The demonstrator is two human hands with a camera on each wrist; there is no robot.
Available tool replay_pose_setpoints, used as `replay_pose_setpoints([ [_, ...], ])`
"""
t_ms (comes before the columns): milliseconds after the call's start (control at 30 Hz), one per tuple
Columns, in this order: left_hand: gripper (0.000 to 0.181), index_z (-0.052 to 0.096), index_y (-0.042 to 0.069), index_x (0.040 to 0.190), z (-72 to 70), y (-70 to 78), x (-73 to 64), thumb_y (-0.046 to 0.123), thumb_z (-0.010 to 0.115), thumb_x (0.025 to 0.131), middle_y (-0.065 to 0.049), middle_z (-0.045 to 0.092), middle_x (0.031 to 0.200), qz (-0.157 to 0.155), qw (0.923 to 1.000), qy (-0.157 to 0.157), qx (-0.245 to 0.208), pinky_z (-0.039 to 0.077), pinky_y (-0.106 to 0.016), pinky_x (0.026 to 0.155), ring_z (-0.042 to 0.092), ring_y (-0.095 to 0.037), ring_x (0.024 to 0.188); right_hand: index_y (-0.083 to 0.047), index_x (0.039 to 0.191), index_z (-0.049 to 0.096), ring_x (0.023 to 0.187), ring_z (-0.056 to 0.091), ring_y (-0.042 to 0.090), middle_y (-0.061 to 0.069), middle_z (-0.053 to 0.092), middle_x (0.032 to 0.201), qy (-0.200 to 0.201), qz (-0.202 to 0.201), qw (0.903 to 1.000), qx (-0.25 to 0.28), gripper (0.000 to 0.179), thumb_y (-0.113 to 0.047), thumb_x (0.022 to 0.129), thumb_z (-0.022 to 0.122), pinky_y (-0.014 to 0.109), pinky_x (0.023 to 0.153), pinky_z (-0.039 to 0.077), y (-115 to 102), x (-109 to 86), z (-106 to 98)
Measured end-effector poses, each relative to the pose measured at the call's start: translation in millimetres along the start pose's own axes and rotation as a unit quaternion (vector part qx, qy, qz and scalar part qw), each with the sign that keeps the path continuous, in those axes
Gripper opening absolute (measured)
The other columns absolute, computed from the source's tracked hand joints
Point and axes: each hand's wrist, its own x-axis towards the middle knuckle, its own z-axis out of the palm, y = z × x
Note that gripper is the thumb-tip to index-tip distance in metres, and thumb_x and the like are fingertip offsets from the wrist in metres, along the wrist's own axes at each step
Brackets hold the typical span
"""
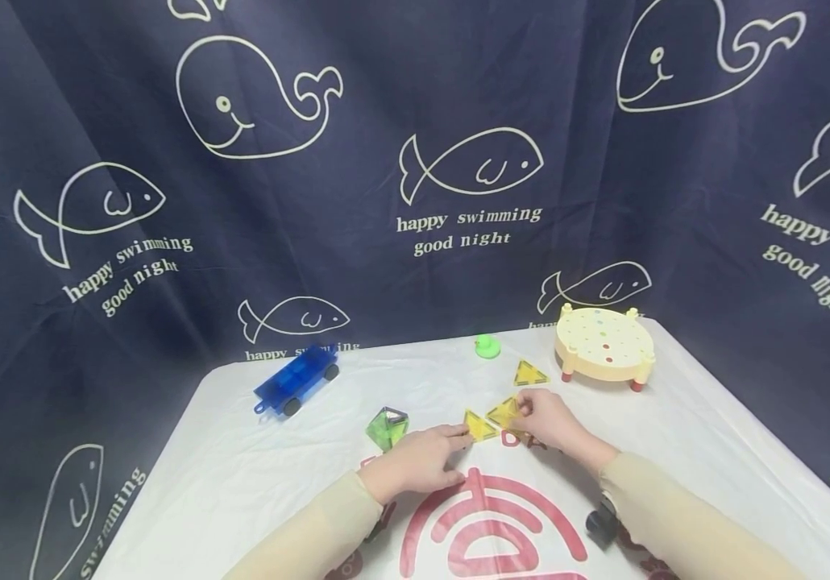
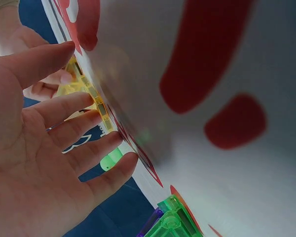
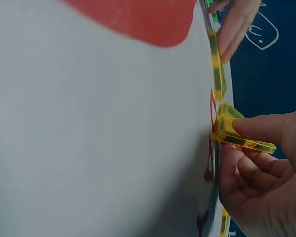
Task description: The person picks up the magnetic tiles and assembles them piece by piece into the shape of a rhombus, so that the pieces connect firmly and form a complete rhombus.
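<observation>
My left hand (image 1: 418, 461) rests its outstretched fingertips on a yellow translucent triangular magnetic tile (image 1: 480, 428), which lies flat on the white cloth. Between thumb and fingers, my right hand (image 1: 551, 420) pinches a second yellow triangular magnetic tile (image 3: 232, 129). That one is tilted up, one corner close to the end of the flat tile in the right wrist view. A third yellow triangular tile (image 1: 530, 374) lies farther back, beyond the right hand. Left of the left hand sits a small green and purple tile piece (image 1: 387, 429), partly visible in the left wrist view.
A blue wheeled car base (image 1: 297, 381) stands at the back left. At the back are a green toy duck (image 1: 487, 346) and a cream round pegboard on short legs (image 1: 605, 345). A dark object (image 1: 601, 524) lies beside the right sleeve. A navy curtain (image 1: 415, 282) hangs behind the table.
</observation>
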Motion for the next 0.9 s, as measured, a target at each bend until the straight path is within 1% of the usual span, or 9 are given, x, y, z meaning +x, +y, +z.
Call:
replay_pose_setpoints([
  [100, 0.062, 0.056, 0.014, 0.147, -0.8, 0.3, -0.3, 0.039, 0.069, 0.092, -0.003, 0.048, 0.155, -0.002, 1.0000, -0.001, -0.002, 0.045, -0.032, 0.108, 0.046, -0.019, 0.140, -0.008, 0.078, 0.053, 0.049, 0.049, 0.010, 0.001, 0.052, 0.069, 0.006, -0.003, 0.9999, 0.007, 0.024, -0.001, 0.082, 0.075, 0.021, 0.042, 0.037, -4, 4.3, 7],
  [267, 0.062, 0.056, 0.014, 0.147, -0.9, -0.1, -0.3, 0.039, 0.070, 0.092, -0.002, 0.048, 0.155, -0.002, 1.0000, -0.001, -0.001, 0.044, -0.031, 0.109, 0.046, -0.018, 0.141, -0.008, 0.085, 0.056, 0.050, 0.051, 0.011, 0.002, 0.054, 0.071, 0.003, 0.006, 1.0000, 0.006, 0.019, -0.004, 0.084, 0.075, 0.022, 0.040, 0.041, -9, 10.3, 15],
  [333, 0.062, 0.056, 0.014, 0.147, -0.9, -0.2, -0.3, 0.039, 0.070, 0.092, -0.002, 0.049, 0.154, -0.001, 1.0000, -0.001, -0.001, 0.044, -0.031, 0.109, 0.046, -0.018, 0.140, -0.007, 0.087, 0.057, 0.050, 0.052, 0.012, 0.002, 0.056, 0.072, 0.002, 0.003, 1.0000, 0.006, 0.018, -0.004, 0.084, 0.074, 0.023, 0.040, 0.042, -11, 11.9, 19],
  [433, 0.062, 0.057, 0.014, 0.147, -1.5, 0.4, -0.4, 0.039, 0.070, 0.092, -0.002, 0.049, 0.154, -0.002, 1.0000, -0.003, -0.001, 0.044, -0.030, 0.109, 0.046, -0.018, 0.140, -0.004, 0.089, 0.059, 0.055, 0.055, 0.013, 0.003, 0.058, 0.075, 0.003, -0.018, 0.9998, 0.006, 0.017, -0.001, 0.083, 0.074, 0.024, 0.044, 0.045, -14, 12.6, 23],
  [600, 0.062, 0.057, 0.014, 0.146, -1.8, 1.2, 0.0, 0.039, 0.070, 0.092, -0.002, 0.049, 0.154, -0.003, 1.0000, -0.005, 0.001, 0.045, -0.031, 0.108, 0.046, -0.018, 0.140, -0.003, 0.089, 0.064, 0.069, 0.058, 0.016, 0.003, 0.062, 0.078, 0.018, -0.056, 0.9982, -0.015, 0.016, 0.004, 0.078, 0.074, 0.028, 0.058, 0.052, -16, 13.0, 26],
  [733, 0.062, 0.057, 0.013, 0.146, -0.8, -0.3, 1.9, 0.039, 0.070, 0.092, -0.003, 0.049, 0.154, 0.002, 1.0000, -0.002, 0.001, 0.044, -0.031, 0.108, 0.047, -0.019, 0.140, -0.004, 0.087, 0.065, 0.072, 0.059, 0.017, 0.002, 0.063, 0.077, 0.022, -0.059, 0.9978, -0.020, 0.017, 0.005, 0.077, 0.075, 0.030, 0.062, 0.053, -17, 12.3, 26],
  [800, 0.061, 0.058, 0.011, 0.145, 0.0, -2.3, 4.1, 0.038, 0.070, 0.092, -0.004, 0.050, 0.153, 0.009, 1.0000, 0.000, -0.001, 0.043, -0.030, 0.109, 0.047, -0.019, 0.140, -0.004, 0.087, 0.064, 0.072, 0.059, 0.017, 0.002, 0.063, 0.078, 0.018, -0.057, 0.9980, -0.019, 0.017, 0.004, 0.078, 0.075, 0.030, 0.062, 0.053, -17, 12.0, 26],
  [900, 0.063, 0.055, 0.009, 0.146, 1.1, -4.9, 8.1, 0.038, 0.070, 0.092, -0.006, 0.049, 0.154, 0.008, 0.9999, 0.000, -0.009, 0.041, -0.030, 0.112, 0.047, -0.021, 0.140, -0.005, 0.088, 0.064, 0.074, 0.058, 0.016, 0.002, 0.063, 0.079, 0.012, -0.055, 0.9983, -0.017, 0.018, 0.002, 0.079, 0.078, 0.031, 0.064, 0.053, -16, 11.6, 26],
])
